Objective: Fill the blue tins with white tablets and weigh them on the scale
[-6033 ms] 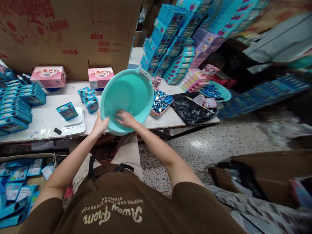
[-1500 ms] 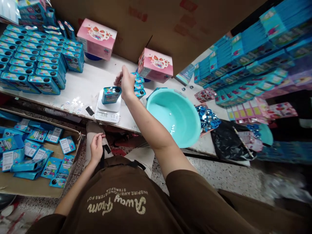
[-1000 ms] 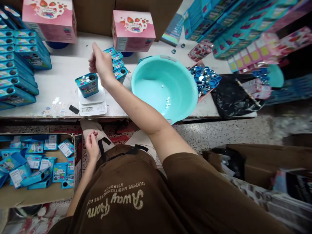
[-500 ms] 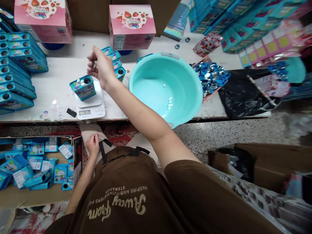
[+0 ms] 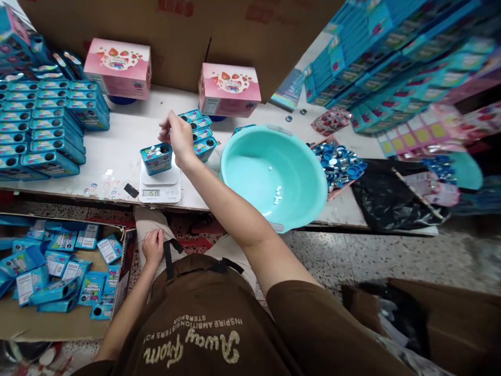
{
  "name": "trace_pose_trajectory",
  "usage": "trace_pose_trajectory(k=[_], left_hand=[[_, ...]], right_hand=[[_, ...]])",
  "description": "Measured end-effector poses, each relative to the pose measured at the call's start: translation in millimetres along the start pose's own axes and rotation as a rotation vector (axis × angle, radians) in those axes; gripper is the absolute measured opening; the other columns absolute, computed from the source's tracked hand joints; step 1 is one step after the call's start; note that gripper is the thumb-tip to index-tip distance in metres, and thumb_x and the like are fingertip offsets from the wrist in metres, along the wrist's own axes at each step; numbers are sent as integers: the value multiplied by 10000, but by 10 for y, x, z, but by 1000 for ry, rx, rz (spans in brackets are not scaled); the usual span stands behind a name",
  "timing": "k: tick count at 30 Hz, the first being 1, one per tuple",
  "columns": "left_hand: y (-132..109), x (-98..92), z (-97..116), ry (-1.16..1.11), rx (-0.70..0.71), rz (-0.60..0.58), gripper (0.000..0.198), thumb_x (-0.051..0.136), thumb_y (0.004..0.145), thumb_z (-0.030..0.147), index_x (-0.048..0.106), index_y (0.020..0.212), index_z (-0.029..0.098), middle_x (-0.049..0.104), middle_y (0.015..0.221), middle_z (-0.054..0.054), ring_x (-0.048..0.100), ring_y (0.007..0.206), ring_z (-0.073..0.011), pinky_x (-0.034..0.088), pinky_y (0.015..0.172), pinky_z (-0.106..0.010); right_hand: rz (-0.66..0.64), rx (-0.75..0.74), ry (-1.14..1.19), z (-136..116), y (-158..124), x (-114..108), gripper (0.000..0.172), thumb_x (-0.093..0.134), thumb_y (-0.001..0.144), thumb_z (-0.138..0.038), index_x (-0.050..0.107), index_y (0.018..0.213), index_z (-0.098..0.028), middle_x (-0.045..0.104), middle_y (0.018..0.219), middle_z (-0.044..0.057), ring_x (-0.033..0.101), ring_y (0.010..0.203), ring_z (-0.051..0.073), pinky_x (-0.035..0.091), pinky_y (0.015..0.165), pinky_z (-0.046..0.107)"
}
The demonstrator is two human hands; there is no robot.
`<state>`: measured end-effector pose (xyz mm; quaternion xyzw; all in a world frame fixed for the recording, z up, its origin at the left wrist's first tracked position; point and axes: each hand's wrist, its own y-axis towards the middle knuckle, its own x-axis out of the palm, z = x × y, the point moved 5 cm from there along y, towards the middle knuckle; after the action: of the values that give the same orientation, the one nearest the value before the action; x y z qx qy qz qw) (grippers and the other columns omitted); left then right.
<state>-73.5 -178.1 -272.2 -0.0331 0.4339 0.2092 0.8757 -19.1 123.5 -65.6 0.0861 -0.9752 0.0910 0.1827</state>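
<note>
A small blue candy tin [image 5: 157, 162] stands on a white kitchen scale [image 5: 160, 193], with several white candies [image 5: 158, 150] lying on its top beside a round hole. My right hand [image 5: 179, 137] is just above the tin's right side, its fingers curled; candies showed in them a moment before, but the hand now mostly hides them. Down on my thigh, my left hand [image 5: 153, 246] rests loosely closed with nothing seen in it. Several more blue tins [image 5: 201, 133] stand behind my right hand. A large turquoise basin [image 5: 250, 183] to the right holds a few white candies [image 5: 277, 196].
Rows of blue tins [image 5: 47, 130] fill the table's left. Two pink boxes [image 5: 117, 65] stand at the back. Blue and silver caps [image 5: 338, 164] lie in a tray right of the basin, by a black plastic bag [image 5: 376, 198]. A floor-level carton [image 5: 70, 321] holds blue packs.
The camera view has tilted up, so the table sits lower in the picture. My right hand has come down closer to the tin; my left hand stays on my thigh.
</note>
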Motion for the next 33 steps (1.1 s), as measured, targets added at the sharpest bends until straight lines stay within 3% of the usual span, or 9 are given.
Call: trace_pose_trajectory(k=[5,13,20,23,27,33], left_hand=[[-41,7,-27,8,-9,16,364,411,999,392,670,829,201,699,794,-71,624,785,-210,422,726,-303],[-64,33,-73,-54,-29,2,360,405,989,399,683,864,208,721,836,-74,639,820,-216,445,779,-315],[-73,19,-47,-70,-88,-23,364,400,978,400,680,841,212,712,844,-89,638,837,-220,450,784,-321],[-76,31,-53,-71,-107,-38,373,395,976,407,676,836,206,709,847,-95,636,845,-219,451,796,-321],[-50,52,-82,-80,-141,-42,375,405,961,420,669,812,198,711,858,-113,635,852,-234,454,805,-340],[37,64,-23,-101,-134,-55,349,413,951,397,650,790,198,715,857,-110,648,853,-223,473,816,-337]], right_hand=[[-15,-84,-104,24,-72,58,535,472,912,-670,512,660,-199,504,570,-50,611,608,92,508,664,229],[-19,-93,-83,165,-122,27,515,506,867,-699,526,720,-206,612,667,-12,689,795,155,557,803,322],[21,-328,-220,-115,-312,-114,561,292,945,-692,536,729,-236,637,761,25,662,852,181,528,919,409],[33,-480,-368,-334,-534,-326,571,206,981,-636,545,740,-245,641,792,41,651,840,182,507,941,409],[92,-640,-653,-590,-893,-781,532,177,1008,-546,562,792,-250,648,877,48,631,923,180,491,928,414],[274,-700,-873,-849,-1392,-1550,527,187,1023,-487,579,794,-219,612,838,46,641,916,200,497,891,445]])
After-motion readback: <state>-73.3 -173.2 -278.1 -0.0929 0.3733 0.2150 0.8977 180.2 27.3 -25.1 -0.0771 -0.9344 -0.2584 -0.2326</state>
